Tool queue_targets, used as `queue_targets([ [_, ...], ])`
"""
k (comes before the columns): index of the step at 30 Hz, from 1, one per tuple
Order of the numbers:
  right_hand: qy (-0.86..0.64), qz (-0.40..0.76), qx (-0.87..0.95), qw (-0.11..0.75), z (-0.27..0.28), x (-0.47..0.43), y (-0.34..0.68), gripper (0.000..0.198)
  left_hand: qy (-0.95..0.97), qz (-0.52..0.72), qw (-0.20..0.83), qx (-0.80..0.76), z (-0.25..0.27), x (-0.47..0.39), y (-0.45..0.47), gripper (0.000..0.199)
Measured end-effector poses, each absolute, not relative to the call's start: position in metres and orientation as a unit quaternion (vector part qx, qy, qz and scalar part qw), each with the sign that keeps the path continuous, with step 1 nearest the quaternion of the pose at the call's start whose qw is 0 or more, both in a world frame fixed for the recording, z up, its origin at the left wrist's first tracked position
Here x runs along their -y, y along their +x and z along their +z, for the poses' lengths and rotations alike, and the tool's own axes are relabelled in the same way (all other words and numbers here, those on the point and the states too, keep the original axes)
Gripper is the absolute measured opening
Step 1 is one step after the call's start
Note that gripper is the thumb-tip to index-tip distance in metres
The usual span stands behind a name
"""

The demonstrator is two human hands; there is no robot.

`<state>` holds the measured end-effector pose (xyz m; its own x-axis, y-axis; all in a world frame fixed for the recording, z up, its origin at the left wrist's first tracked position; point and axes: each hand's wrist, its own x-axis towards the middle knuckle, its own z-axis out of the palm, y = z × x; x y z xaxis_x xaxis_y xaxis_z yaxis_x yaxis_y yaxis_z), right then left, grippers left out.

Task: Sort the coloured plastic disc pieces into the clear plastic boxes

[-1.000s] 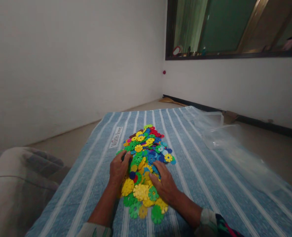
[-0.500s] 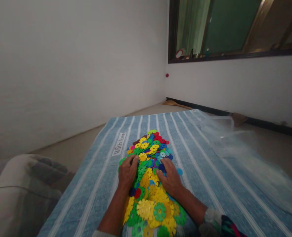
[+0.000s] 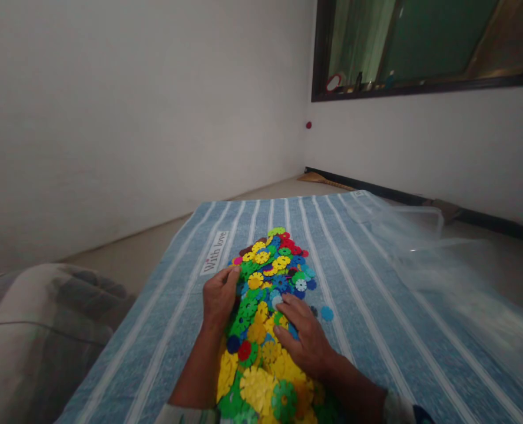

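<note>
A long heap of flower-shaped plastic disc pieces (image 3: 255, 383) in yellow, green, blue and red runs away from me over a striped blue cloth (image 3: 155, 330). At the heap's left edge, my left hand (image 3: 219, 297) is curled, thumb against fingers; whether a piece is between them is hidden. My right hand (image 3: 304, 333) lies over the right side of the heap with its fingers apart, touching pieces. Close to its fingertips is a pale blue disc (image 3: 277, 301). A single blue disc (image 3: 327, 313) lies on the cloth right of the heap.
Clear plastic containers (image 3: 442, 253) stand along the cloth's right side, with a transparent bag (image 3: 495, 330) nearer me. A "With love" label (image 3: 215, 253) is at the left. Bundled fabric (image 3: 36, 330) lies beyond the left edge. White walls (image 3: 133, 118) rise behind.
My left hand has moved left and slightly away from me, its fingers drawn closer together. My right hand has shifted a little nearer me over the heap. The view has turned slightly left.
</note>
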<state>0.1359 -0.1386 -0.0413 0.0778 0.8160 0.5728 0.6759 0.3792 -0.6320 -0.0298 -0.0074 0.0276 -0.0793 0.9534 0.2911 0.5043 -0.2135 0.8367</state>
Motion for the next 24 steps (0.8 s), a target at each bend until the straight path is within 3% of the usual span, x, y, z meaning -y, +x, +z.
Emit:
queue_targets([
  [15, -0.460, 0.090, 0.742, 0.479, -0.016, 0.146, 0.137, 0.019, 0.657, 0.390, 0.165, -0.623, 0.008, -0.007, -0.062, 0.038],
  [24, -0.404, 0.132, 0.773, 0.471, -0.006, 0.148, 0.137, 0.016, 0.711, 0.363, 0.199, -0.569, 0.000, -0.006, -0.054, 0.044],
])
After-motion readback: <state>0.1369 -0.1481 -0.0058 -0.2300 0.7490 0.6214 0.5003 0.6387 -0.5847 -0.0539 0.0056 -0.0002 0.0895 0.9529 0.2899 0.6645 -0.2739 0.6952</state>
